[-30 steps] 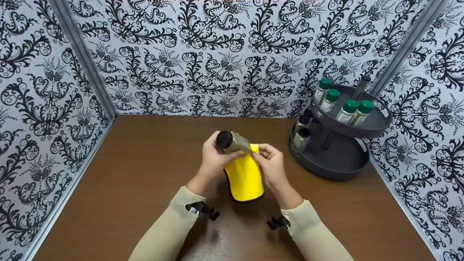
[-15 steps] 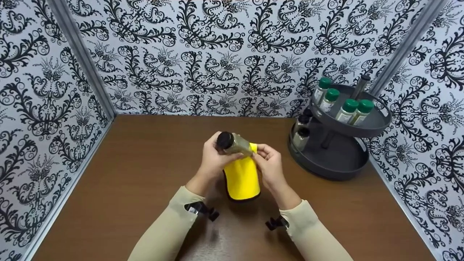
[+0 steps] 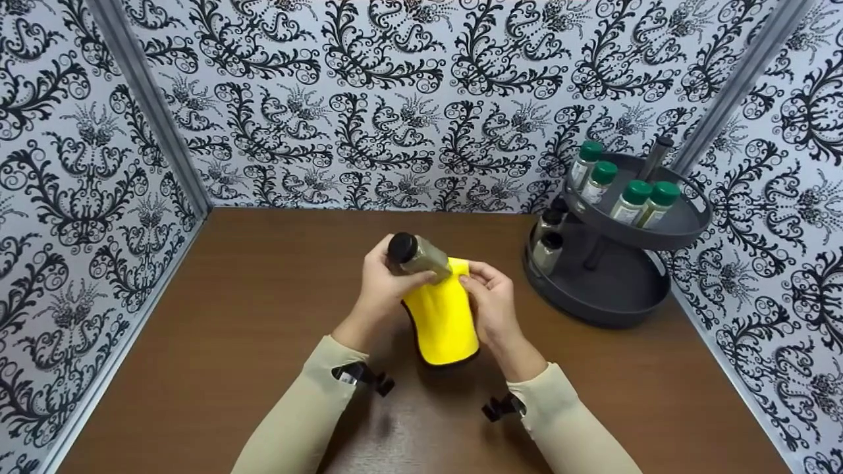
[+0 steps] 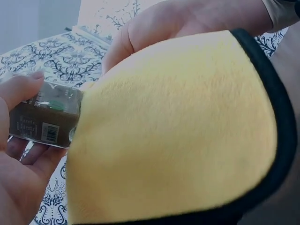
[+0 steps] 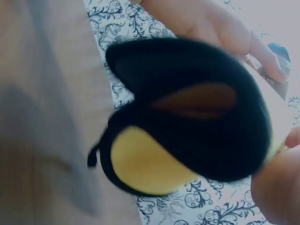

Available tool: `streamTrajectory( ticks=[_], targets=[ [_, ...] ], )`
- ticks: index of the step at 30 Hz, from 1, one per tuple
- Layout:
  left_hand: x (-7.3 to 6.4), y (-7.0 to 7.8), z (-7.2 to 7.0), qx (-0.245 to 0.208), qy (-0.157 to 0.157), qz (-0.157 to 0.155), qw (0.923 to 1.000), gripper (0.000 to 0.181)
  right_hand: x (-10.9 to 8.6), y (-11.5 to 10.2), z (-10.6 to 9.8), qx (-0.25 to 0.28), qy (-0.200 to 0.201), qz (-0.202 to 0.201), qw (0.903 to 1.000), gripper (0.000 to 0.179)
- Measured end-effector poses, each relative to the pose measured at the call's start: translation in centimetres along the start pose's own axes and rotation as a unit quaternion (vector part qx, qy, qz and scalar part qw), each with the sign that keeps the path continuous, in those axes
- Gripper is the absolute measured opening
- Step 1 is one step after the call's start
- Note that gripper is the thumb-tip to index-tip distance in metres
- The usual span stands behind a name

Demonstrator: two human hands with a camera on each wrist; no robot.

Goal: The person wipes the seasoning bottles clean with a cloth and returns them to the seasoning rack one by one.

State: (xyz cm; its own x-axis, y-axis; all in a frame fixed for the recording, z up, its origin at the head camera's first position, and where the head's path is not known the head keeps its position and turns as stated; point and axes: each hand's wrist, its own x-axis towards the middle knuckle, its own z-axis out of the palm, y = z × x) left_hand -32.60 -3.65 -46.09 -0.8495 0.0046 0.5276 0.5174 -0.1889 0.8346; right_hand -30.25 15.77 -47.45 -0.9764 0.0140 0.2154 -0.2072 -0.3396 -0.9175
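My left hand [image 3: 382, 286] grips a clear spice jar [image 3: 427, 255] with a black cap, tilted so the cap points up and left. The left wrist view shows a printed label with a barcode on the jar [image 4: 44, 115] and brownish contents. With thumb and fingers, my right hand [image 3: 495, 303] pinches the upper end of a yellow cloth [image 3: 448, 326] with black edging. The cloth lies against the jar's base end and hangs down in front. Its folds and black trim fill much of the right wrist view, where the cloth [image 5: 145, 164] hides part of the jar.
At the right stands a dark two-tier turntable rack [image 3: 612, 303]. Several green-capped jars [image 3: 596, 184] stand on its upper tier, and black-capped jars [image 3: 546, 253] on the lower one. Patterned walls [image 3: 408, 118] enclose the brown table [image 3: 276, 276] on the sides and back.
The jar and my left hand have shifted slightly up and left. The cloth's lower end swung left, then back right. Both hands keep their hold.
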Motion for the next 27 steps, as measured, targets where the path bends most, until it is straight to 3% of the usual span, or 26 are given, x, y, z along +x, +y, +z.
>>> streamTrajectory(
  ticks=[5,8,20,27],
  targets=[
    [-0.1,-0.5,0.4,0.001,-0.022,-0.008,0.9997,0.052,0.3,0.2,-0.2,0.024,0.04,0.014,0.9988,0.02],
    [-0.4,-0.7,0.8,0.008,-0.027,-0.017,0.9995,0.052,0.3,0.4,-0.2,0.022,0.043,0.021,0.9986,0.018],
    [-0.8,-0.4,1.1,-0.011,0.003,-0.005,0.9999,0.054,0.2,0.8,0.4,0.012,-0.009,0.058,0.9982,0.023],
    [-0.5,-0.1,0.8,-0.01,0.013,-0.003,0.9999,0.055,-0.1,0.4,0.4,0.009,-0.016,0.052,0.9985,0.02]
  ],
)
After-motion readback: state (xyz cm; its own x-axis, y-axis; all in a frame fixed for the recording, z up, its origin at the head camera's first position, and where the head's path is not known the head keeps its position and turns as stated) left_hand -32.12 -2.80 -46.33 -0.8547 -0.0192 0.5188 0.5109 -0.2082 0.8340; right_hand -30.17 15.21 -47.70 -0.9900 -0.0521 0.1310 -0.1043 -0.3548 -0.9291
